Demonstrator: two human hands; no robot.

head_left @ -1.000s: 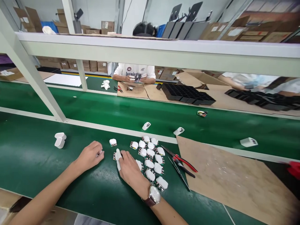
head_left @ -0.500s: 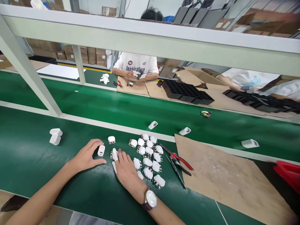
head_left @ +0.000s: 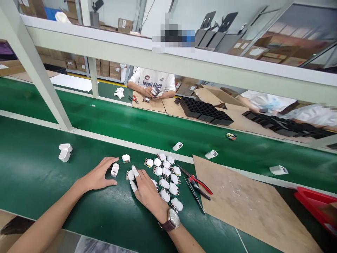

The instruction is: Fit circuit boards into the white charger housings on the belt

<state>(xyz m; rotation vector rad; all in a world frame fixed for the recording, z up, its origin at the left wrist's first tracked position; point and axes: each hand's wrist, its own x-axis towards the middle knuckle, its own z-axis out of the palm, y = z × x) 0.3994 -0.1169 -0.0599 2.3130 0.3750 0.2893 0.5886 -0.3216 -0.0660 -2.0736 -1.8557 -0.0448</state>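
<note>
On the green bench my left hand [head_left: 96,176] is open, its thumb and fingers curved around a white charger housing [head_left: 115,170] with a gap between them. The housing has a dark port slot facing up. My right hand [head_left: 150,193], with white finger cots on thumb and index finger, is spread open beside a small circuit board with a white top [head_left: 130,175]. The index fingertip lies at this board's edge; contact is unclear. Another such board [head_left: 125,158] lies behind it. Several more white-topped boards [head_left: 164,183] cluster to the right, some partly hidden by my right hand.
Red-handled pliers [head_left: 197,184] and tweezers [head_left: 194,195] lie beside a cardboard sheet [head_left: 242,196]. Two white housings [head_left: 64,155] stand at left. White housings [head_left: 211,154] rest along the green belt [head_left: 142,128]. Co-workers sit opposite near black trays [head_left: 204,110]. A red bin [head_left: 316,207] is at right.
My right thumb and index finger have spread apart and shifted slightly right, leaving more of the nearby board visible. My left hand stays around the housing. The camera view has tilted upward slightly.
</note>
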